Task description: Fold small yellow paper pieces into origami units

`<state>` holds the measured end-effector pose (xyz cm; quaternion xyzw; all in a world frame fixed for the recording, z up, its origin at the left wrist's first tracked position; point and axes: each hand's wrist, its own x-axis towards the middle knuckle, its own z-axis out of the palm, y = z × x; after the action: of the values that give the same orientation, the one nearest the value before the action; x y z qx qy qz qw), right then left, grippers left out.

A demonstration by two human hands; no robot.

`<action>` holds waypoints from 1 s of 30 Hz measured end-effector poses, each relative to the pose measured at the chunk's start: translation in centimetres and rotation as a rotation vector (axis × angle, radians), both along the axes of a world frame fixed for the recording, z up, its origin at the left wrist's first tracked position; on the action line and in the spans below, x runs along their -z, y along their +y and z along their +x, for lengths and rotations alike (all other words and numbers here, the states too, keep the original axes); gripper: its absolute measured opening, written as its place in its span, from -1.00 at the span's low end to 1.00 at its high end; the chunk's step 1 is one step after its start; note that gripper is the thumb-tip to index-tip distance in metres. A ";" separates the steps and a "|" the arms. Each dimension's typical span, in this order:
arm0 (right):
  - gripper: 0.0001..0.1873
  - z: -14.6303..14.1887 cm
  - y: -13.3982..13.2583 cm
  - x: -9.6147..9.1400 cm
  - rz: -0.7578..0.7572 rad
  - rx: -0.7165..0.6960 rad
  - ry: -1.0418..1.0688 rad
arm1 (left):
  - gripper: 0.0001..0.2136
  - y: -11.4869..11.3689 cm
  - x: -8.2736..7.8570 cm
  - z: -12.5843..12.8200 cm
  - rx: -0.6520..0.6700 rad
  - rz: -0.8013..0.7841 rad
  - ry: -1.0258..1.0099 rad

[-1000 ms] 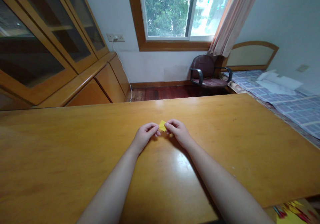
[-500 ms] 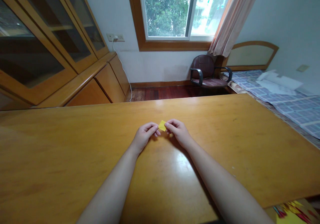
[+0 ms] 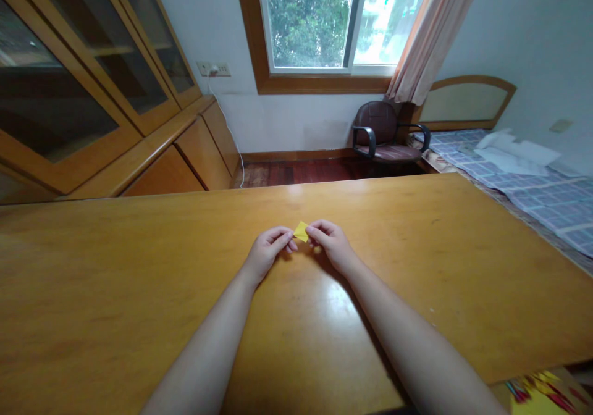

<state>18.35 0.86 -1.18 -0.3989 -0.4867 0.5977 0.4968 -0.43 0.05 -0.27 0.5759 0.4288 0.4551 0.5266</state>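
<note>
A small yellow piece of folded paper (image 3: 301, 231) is held between my two hands, a little above the wooden table (image 3: 139, 279). My left hand (image 3: 272, 246) pinches its left corner between thumb and index finger. On the opposite side, the thumb and fingers of my right hand (image 3: 328, 239) are closed on the right corner. The paper looks like a tilted square with a crease line across it. Fingertips behind the paper are partly hidden.
Below the table's right front edge lie yellow sheets and red and yellow pieces (image 3: 537, 390). Beyond the far edge stands a dark red armchair (image 3: 382, 131). A bed (image 3: 532, 186) is at the right and a glass-door cabinet (image 3: 115, 118) at the left.
The yellow paper has tilted very slightly between the fingers, and a crease on it shows a little more. Both hands stay in nearly the same place.
</note>
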 end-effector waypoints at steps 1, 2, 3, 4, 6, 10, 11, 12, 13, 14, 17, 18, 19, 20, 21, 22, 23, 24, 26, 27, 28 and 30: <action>-0.67 0.0 0.0 0.0 -0.004 -0.001 0.002 | -0.73 0.0 -0.1 0.0 -0.002 0.000 0.003; -0.67 0.0 0.0 0.0 -0.005 -0.003 0.005 | -0.73 0.0 -0.1 0.0 -0.003 0.000 0.005; -0.67 0.0 0.0 0.0 -0.004 -0.006 0.008 | -0.73 0.0 -0.2 0.0 -0.003 -0.001 0.006; -0.67 0.0 0.0 0.0 -0.002 -0.008 0.009 | -0.73 0.0 -0.2 0.0 -0.001 -0.002 0.006; -0.68 0.0 0.0 0.1 0.002 -0.013 0.006 | -0.73 0.0 -0.2 0.0 0.002 -0.001 0.009; -0.69 0.1 0.1 0.1 0.003 -0.021 0.002 | -0.74 0.1 0.1 -0.1 0.006 0.010 0.014; -0.69 0.1 0.1 0.1 0.003 -0.022 0.004 | -0.75 0.1 0.1 -0.1 0.007 0.010 0.014; -0.69 0.1 0.1 0.1 0.002 -0.023 0.005 | -0.75 0.1 0.2 -0.1 0.008 0.007 0.013; -0.69 0.1 0.1 0.1 0.001 -0.025 0.006 | -0.76 0.1 0.2 -0.1 0.009 0.004 0.012; -0.69 0.1 0.1 0.0 0.001 -0.026 0.008 | -0.76 0.1 0.2 -0.1 0.010 0.001 0.009; -0.68 0.1 0.0 -0.1 -0.006 -0.026 0.012 | -0.77 0.0 0.2 -0.1 0.012 -0.005 -0.004; -0.68 0.1 0.0 -0.1 -0.009 -0.026 0.013 | -0.77 0.0 0.1 -0.1 0.013 -0.005 -0.006; -0.68 0.1 0.0 -0.2 -0.010 -0.027 0.014 | -0.77 0.0 0.1 -0.1 0.014 -0.004 -0.006; -0.68 0.1 -0.1 -0.2 -0.010 -0.028 0.013 | -0.77 0.0 0.1 0.0 0.014 -0.002 -0.005; -0.68 0.1 -0.1 -0.2 -0.009 -0.030 0.012 | -0.77 0.0 0.1 -0.1 0.013 -0.001 -0.003; -0.68 0.1 -0.1 -0.2 -0.006 -0.030 0.009 | -0.77 0.0 0.1 -0.1 0.013 0.001 -0.001; -0.69 0.1 -0.1 -0.2 -0.003 -0.030 0.008 | -0.77 0.0 0.1 -0.1 0.012 0.003 0.000; -0.69 0.1 -0.1 -0.2 -0.001 -0.030 0.008 | -0.77 0.0 0.1 -0.1 0.012 0.005 0.000; -0.69 0.1 0.0 -0.2 0.001 -0.031 0.010 | -0.77 0.0 0.1 -0.1 0.015 0.008 -0.001; -0.69 0.1 0.0 -0.1 0.003 -0.032 0.009 | -0.78 0.1 0.2 -0.1 0.018 0.007 -0.002; -0.69 0.1 0.1 -0.1 0.004 -0.035 0.007 | -0.78 0.1 0.2 -0.1 0.020 0.006 -0.002; -0.69 0.1 0.1 0.1 0.009 -0.038 0.003 | -0.78 0.2 0.4 -0.1 0.024 0.001 -0.002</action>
<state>18.45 1.01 -1.26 -0.3863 -0.4963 0.6055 0.4877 -0.52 0.24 -0.65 0.5807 0.4214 0.4496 0.5322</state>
